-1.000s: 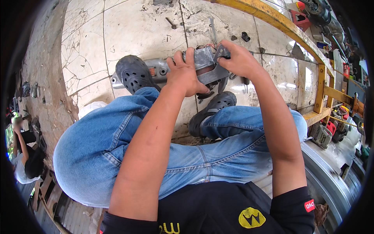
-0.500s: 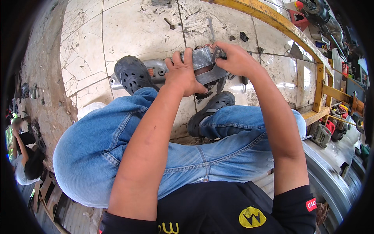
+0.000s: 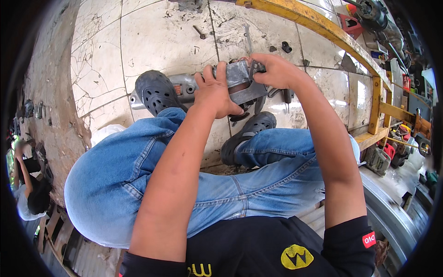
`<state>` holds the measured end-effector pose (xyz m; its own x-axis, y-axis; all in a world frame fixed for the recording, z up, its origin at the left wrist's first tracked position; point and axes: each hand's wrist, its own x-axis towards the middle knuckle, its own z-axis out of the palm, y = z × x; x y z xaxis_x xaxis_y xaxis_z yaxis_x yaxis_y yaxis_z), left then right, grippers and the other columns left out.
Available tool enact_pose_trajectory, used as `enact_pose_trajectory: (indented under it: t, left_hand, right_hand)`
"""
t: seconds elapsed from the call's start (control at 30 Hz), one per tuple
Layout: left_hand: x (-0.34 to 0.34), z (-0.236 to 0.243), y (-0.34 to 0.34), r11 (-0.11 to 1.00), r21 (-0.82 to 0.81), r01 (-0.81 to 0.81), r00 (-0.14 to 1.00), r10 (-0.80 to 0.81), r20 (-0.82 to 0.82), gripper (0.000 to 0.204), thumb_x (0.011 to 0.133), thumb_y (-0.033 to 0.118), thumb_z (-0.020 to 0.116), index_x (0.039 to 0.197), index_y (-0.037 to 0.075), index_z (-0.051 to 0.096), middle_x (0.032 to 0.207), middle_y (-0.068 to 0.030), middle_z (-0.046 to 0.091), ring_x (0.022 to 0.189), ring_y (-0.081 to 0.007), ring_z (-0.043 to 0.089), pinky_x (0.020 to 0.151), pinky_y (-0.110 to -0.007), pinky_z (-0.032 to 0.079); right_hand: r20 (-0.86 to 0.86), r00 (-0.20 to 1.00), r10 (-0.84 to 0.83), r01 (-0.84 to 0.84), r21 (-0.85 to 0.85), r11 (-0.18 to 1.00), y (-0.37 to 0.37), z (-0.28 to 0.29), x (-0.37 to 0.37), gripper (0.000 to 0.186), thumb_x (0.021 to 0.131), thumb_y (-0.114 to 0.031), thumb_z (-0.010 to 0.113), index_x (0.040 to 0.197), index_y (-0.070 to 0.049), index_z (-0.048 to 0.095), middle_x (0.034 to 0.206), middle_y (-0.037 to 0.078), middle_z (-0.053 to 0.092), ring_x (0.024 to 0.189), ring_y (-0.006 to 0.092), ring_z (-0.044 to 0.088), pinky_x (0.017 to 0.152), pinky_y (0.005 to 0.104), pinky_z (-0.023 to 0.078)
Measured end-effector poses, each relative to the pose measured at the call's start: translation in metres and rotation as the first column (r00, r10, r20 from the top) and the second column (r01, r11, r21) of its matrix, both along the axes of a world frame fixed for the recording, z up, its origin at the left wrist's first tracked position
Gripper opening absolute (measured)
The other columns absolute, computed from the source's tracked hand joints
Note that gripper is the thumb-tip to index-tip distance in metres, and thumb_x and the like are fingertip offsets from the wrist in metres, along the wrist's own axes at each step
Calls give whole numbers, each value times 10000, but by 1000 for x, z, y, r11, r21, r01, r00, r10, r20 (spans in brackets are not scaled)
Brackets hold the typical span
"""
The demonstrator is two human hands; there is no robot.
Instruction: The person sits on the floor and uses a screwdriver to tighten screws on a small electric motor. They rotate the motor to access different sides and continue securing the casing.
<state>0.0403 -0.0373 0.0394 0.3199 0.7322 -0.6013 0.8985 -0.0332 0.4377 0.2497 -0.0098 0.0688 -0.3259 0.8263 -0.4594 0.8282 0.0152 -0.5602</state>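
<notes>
A long grey metal machine body (image 3: pixel 187 87), apparently a heavy power tool, lies on the floor before me. My left hand (image 3: pixel 213 96) grips its middle, fingers spread over the top and thumb down the near side. At the body's right end, my right hand (image 3: pixel 276 71) is closed on a dark metal bracket (image 3: pixel 255 69); its fingertips are partly hidden. Between the hands, a brown section (image 3: pixel 238 87) shows inside the housing. A round black part (image 3: pixel 239 116) sits below my left thumb. My left shoe (image 3: pixel 158 92) rests against the body's left part.
A bolt (image 3: pixel 199 32), a long thin metal tool (image 3: pixel 248 39) and a small black part (image 3: pixel 286 47) lie on the stained tiles beyond. A black-handled tool (image 3: pixel 288 96) lies right of the body. A yellow metal frame (image 3: pixel 318 25) borders the right. Another person (image 3: pixel 30 194) is at far left.
The view has shifted slightly. Both hands keep their holds, and the right fingers with the bracket have moved only a little.
</notes>
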Motion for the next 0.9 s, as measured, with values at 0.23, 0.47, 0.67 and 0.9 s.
enact_pose_trajectory:
  t: [0.23, 0.47, 0.67, 0.9]
  left_hand:
    - [-2, -2, 0, 1000, 3, -7, 1000, 7, 14, 1361, 550, 385, 962, 1562, 180, 75, 1515, -189, 206, 1396, -466, 245, 1076, -580, 433]
    - [-3, -5, 0, 1000, 8, -6, 1000, 6, 10, 1355, 552, 381, 961, 1560, 191, 76, 1531, -194, 200, 1431, -490, 203, 1088, -587, 420]
    - [-5, -4, 1, 1000, 3, -2, 1000, 2, 23, 1363, 557, 387, 959, 1563, 180, 62, 1526, -206, 207, 1429, -512, 207, 1099, -594, 407]
    - [-5, -6, -1, 1000, 23, 3, 1000, -3, 12, 1372, 555, 392, 957, 1564, 175, 54, 1515, -202, 202, 1429, -512, 191, 1097, -590, 411]
  right_hand:
    - [-20, 998, -66, 65, -29, 997, -3, -1, -2, 378, 814, -165, 646, 1179, -80, 593, 1013, 229, 669, 977, 385, 635, 864, 421, 498]
    - [-89, 996, 26, -25, 4, 1000, -1, -6, 1, 376, 818, -169, 652, 1184, -103, 593, 984, 204, 679, 954, 378, 645, 854, 422, 499]
    - [-68, 995, -70, 68, -31, 997, -2, -3, -3, 387, 827, -188, 654, 1199, -102, 587, 988, 198, 683, 939, 345, 651, 855, 421, 498]
    - [-63, 993, -95, 91, -62, 994, -6, -5, -4, 424, 830, -197, 654, 1237, -109, 578, 994, 206, 680, 964, 325, 656, 844, 415, 506]
